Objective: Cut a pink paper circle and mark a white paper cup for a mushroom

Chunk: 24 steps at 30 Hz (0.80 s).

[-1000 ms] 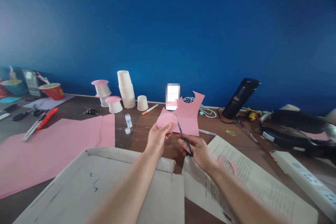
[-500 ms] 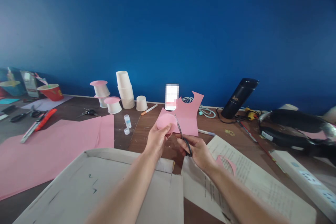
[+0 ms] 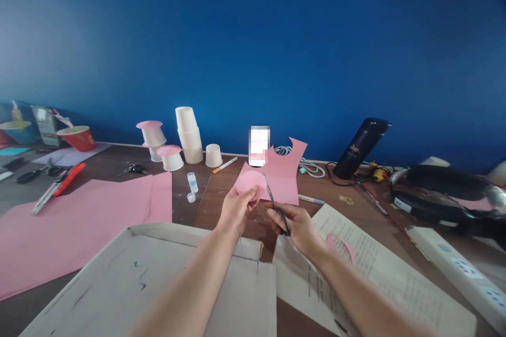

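Observation:
Between thumb and fingers, my left hand point(image 3: 237, 210) pinches a round pink paper disc point(image 3: 249, 180). My right hand point(image 3: 295, 224) is closed around the black handles of a pair of scissors point(image 3: 281, 214). The blades point up and away, along the disc's right edge; whether they touch the paper I cannot tell. Behind both hands lies a pink sheet with curved cut-outs point(image 3: 282, 176). A curved pink paper scrap point(image 3: 343, 246) rests on a printed page point(image 3: 379, 253) near my right forearm.
White paper cups point(image 3: 190, 145) are stacked at the back; other cups bear pink discs. A small glue bottle point(image 3: 192, 183) stands left of my hands. Pink sheets point(image 3: 98, 210) and a box cutter point(image 3: 59, 188) lie left, a black bottle point(image 3: 359, 147) and a power strip point(image 3: 458, 266) right.

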{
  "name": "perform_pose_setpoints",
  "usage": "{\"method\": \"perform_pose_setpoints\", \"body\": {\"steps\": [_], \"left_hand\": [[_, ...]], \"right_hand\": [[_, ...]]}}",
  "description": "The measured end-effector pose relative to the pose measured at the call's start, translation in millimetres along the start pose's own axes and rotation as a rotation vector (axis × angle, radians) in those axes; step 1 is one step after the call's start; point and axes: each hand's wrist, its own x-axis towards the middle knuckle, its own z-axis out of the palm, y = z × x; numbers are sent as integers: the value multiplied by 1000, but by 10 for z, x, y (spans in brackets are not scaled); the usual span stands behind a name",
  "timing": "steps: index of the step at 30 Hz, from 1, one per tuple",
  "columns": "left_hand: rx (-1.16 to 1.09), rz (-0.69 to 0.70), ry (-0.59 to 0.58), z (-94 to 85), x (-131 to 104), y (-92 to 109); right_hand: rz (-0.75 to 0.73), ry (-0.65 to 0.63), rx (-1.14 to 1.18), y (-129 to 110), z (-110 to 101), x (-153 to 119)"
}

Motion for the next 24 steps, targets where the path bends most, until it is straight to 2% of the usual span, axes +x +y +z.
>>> {"method": "perform_pose_setpoints", "body": {"steps": [6, 11, 19, 24], "left_hand": [[-7, -12, 26, 10, -5, 11], [-17, -4, 5, 22, -12, 20], [179, 59, -50, -24, 15, -23], [149, 51, -61, -17, 9, -28]], "right_hand": [[-3, -13, 3, 22, 2, 6], [14, 14, 30, 3, 14, 3], [-4, -9, -2, 6, -28, -2], [-4, -12, -10, 26, -42, 6]]}}
